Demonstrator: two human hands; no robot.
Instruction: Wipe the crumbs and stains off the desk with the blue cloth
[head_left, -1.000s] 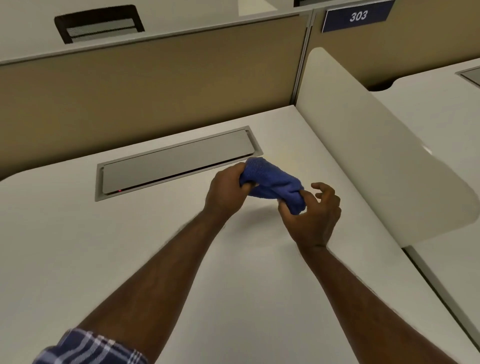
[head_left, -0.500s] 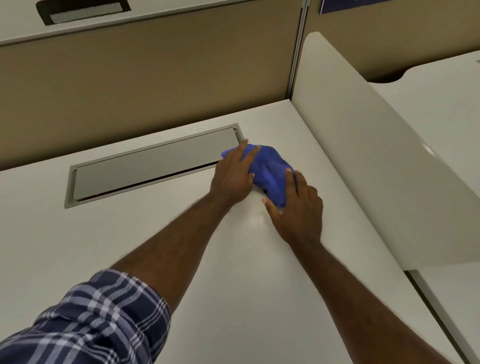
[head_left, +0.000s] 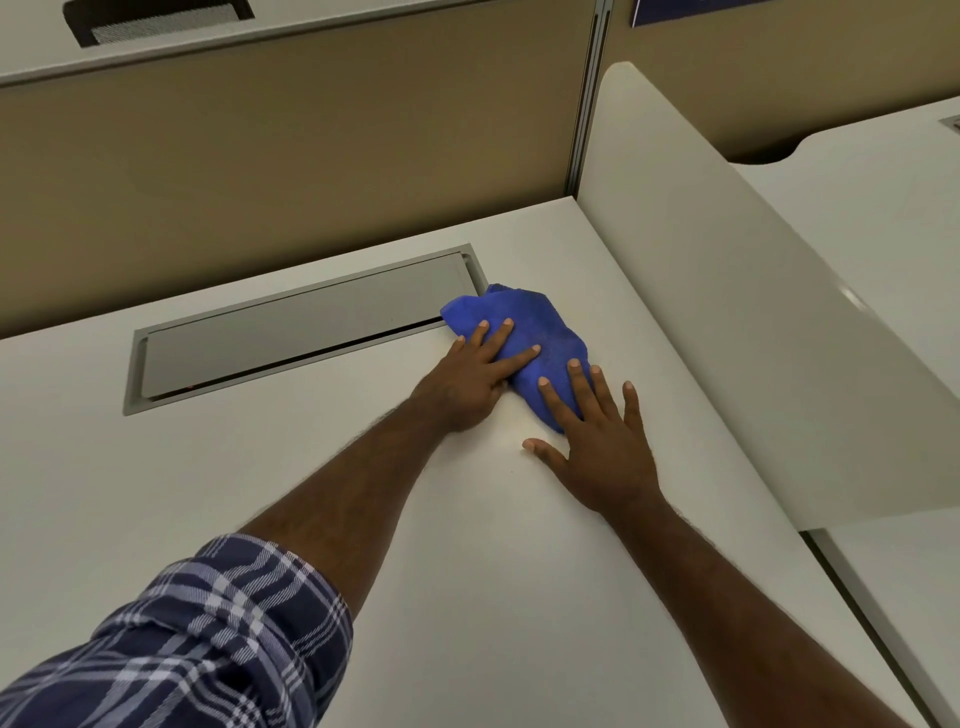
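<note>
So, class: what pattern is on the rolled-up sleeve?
A blue-and-white plaid on the sleeve, seen in the head view, the only one.

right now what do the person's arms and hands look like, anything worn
Both hands are bare: no gloves, rings or watch on the left hand or right hand. The left arm has a rolled-up blue and white plaid sleeve; no sleeve shows on the right forearm.

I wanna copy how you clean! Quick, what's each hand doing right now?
Left hand: open, fingers flat on the blue cloth, pressing it on the desk.
Right hand: open, fingers spread over the cloth's near edge, gripping nothing.
</note>
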